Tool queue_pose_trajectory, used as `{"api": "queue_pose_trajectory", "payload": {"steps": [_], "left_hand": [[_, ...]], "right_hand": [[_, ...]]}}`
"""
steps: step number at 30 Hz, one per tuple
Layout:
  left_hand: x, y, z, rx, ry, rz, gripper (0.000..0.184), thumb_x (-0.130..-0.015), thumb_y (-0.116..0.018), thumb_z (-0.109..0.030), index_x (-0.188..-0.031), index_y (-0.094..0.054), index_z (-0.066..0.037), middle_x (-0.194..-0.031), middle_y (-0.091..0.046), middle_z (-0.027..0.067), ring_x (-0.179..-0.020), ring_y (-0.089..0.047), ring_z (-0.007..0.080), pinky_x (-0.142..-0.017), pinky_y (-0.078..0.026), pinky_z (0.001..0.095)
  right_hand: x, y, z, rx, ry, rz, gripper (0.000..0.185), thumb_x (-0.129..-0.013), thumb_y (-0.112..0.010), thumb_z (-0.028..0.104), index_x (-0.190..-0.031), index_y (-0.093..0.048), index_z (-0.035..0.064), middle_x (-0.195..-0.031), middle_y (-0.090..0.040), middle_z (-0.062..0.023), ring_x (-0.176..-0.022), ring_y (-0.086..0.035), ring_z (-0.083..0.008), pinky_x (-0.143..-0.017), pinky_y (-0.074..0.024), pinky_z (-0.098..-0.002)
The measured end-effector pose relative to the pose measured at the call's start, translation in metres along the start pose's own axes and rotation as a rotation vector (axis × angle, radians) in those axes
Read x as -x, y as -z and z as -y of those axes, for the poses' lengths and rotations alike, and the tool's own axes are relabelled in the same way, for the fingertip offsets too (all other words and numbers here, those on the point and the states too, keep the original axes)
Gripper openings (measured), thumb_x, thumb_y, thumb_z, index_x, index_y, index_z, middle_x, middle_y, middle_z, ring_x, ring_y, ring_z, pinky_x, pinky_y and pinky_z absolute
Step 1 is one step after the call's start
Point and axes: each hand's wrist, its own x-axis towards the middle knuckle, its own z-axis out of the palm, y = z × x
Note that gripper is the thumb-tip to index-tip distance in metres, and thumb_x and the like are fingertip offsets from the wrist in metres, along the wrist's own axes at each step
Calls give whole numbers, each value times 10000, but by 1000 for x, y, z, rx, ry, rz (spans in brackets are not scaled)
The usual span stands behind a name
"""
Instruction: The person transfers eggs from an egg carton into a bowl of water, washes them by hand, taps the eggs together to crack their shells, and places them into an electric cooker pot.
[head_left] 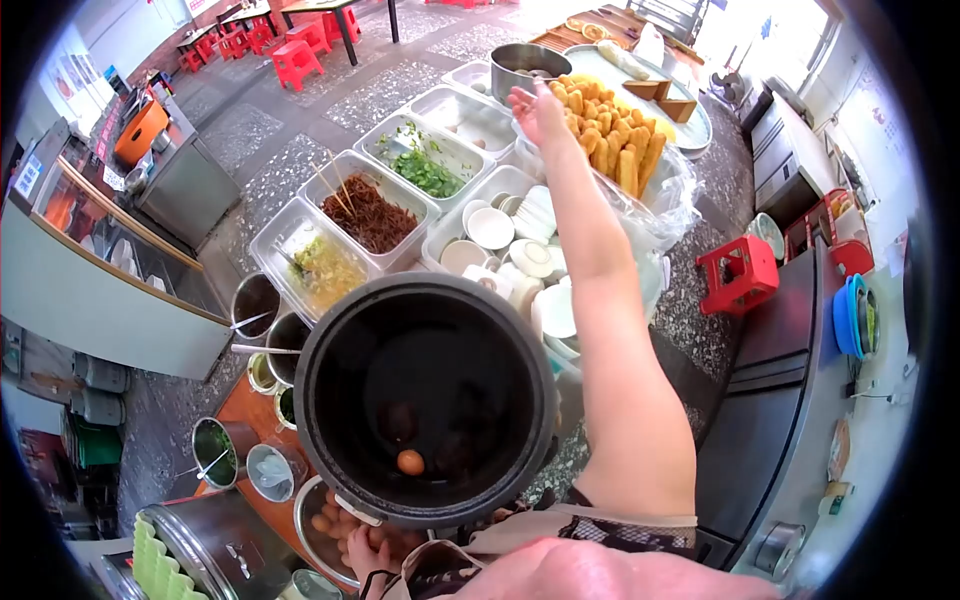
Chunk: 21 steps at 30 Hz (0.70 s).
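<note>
My right hand [542, 115] reaches far forward, palm partly up and fingers apart. Nothing shows in it. It is beside the metal pot [507, 85] of round items and the heap of fried dough sticks [615, 130]. Low in the view, my left hand [368, 556] is over brown eggs [330, 520] in a metal bowl [303, 545]. Its fingers curl downward, and whatever they grip is hidden. Between my arms stands a large black cooking pot [320, 400] with dark liquid. One egg [410, 462] shows at its surface, with dim round shapes nearby.
Trays of shredded dark food [368, 215], green herbs [425, 172] and chopped pickles [325, 270] stand beyond the pot. White bowls [490, 228] fill another tray. Condiment containers [255, 305] with spoons are at left. A red stool [738, 275] stands at right.
</note>
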Motion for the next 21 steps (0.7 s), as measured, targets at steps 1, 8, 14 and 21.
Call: {"api": "queue_pose_trajectory", "payload": {"steps": [1, 8, 14, 21], "left_hand": [[-2, -12, 25, 19, -29, 33, 501, -638, -692, -88, -1106, -522, -25, -1087, -537, 176, -1031, -504, 360, -901, -422, 409], [-19, -13, 37, 36, -218, 57, 470, -658, -668, -53, -1104, -519, -38, -1120, -487, 177, -1034, -491, 386, -870, -436, 418], [-26, -19, 55, -115, -323, 103, 503, -699, -592, -14, -1186, -466, -23, -1148, -497, 209, -1007, -508, 411, -812, -461, 454], [-19, -25, 82, -98, -319, 133, 500, -735, -606, -33, -1209, -449, -23, -1229, -467, 224, -1054, -526, 389, -842, -484, 415]], "right_hand": [[6, -2, -7, 80, -37, 36, 220, -945, -513, 238, -1049, -501, 44, -940, -617, -134, -753, -577, -178, -615, -476, -274], [242, -83, 3, 623, -201, 671, 255, -906, -568, 200, -1110, -592, 50, -919, -661, -51, -726, -587, -89, -638, -470, -222], [420, -95, -2, 687, -354, 1007, 224, -905, -567, 122, -1095, -583, 5, -871, -636, -32, -756, -557, -66, -686, -470, -225], [618, -77, -141, 809, -630, 934, 206, -908, -553, 144, -1032, -592, -17, -784, -623, -30, -705, -564, -62, -650, -479, -240]]}}
